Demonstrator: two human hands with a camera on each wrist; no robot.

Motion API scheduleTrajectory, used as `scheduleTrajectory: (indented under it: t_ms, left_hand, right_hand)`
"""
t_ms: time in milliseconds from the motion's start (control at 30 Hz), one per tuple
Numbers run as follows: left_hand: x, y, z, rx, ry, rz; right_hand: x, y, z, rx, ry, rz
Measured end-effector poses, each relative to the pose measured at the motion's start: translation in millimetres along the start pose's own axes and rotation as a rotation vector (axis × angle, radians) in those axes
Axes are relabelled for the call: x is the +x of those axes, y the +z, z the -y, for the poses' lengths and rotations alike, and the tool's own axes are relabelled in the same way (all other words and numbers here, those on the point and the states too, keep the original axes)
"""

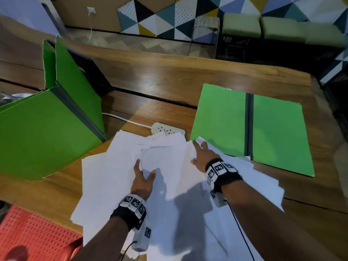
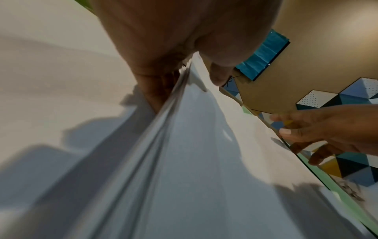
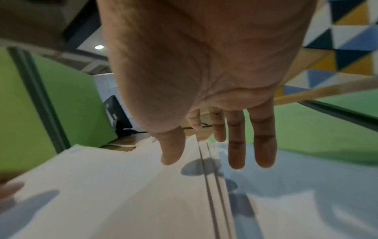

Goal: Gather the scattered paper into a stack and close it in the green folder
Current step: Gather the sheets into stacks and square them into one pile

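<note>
Many white paper sheets (image 1: 116, 166) lie scattered across the near part of the wooden table (image 1: 169, 81). My left hand (image 1: 143, 178) holds a sheaf of them; in the left wrist view the sheaf (image 2: 184, 145) runs between thumb and fingers of that hand (image 2: 189, 89). My right hand (image 1: 202, 153) is spread flat, fingers straight, over the sheets at the near left corner of the green folder (image 1: 273, 132). The folder lies open flat at the right, with a dark spine down its middle. The right wrist view shows that hand (image 3: 216, 153) just above the paper (image 3: 122, 186), the folder (image 3: 306, 129) beyond it.
Large green boards (image 1: 47, 129) stand propped at the left. A white power strip (image 1: 167, 129) with its cable lies behind the paper. A red perforated plastic seat (image 1: 33, 232) is at the bottom left. Thin black cables run from both wrist cameras.
</note>
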State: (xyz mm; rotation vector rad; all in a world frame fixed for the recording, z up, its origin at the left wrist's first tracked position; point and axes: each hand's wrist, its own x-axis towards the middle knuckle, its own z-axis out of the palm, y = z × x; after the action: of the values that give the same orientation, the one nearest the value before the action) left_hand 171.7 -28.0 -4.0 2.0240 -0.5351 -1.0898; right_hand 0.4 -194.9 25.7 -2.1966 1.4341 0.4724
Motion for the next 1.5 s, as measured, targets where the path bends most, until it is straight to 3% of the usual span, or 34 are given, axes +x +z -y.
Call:
scheduleTrajectory:
  t_ms: [133,267,533,667,833,1033,1200,1333,1500]
  left_hand:
    - [18,-2,-12,0.177,0.16,-0.025]
    - [41,-4,-13,0.193,0.146,-0.016]
    - [56,-4,-22,0.273,0.246,-0.037]
    - [57,1,-19,0.294,0.218,-0.068]
    - [53,4,-15,0.312,0.248,-0.076]
    - [37,6,-9,0.047,0.151,-0.08]
    - [17,-2,13,-0.11,0.007,-0.055]
    - [2,-6,33,0.142,-0.004,0.031]
    - [-20,-3,43,0.023,0.038,0.097]
  right_hand:
    - [17,-13,11,-0.159,-0.044,0.046]
    - [29,-11,15,-0.204,-0.071,0.115]
    - [34,2,11,-0.019,-0.056,0.075]
    - [35,5,10,-0.015,-0.034,0.093]
    - [24,15,9,0.045,-0.052,0.012]
    - [-1,12,-24,0.278,-0.115,-0.004]
    - [-42,31,-109,0.269,0.133,-0.136]
    - [-91,60,-169,0.218,0.34,-0.15]
    - [-132,80,-183,0.194,0.371,-0.157]
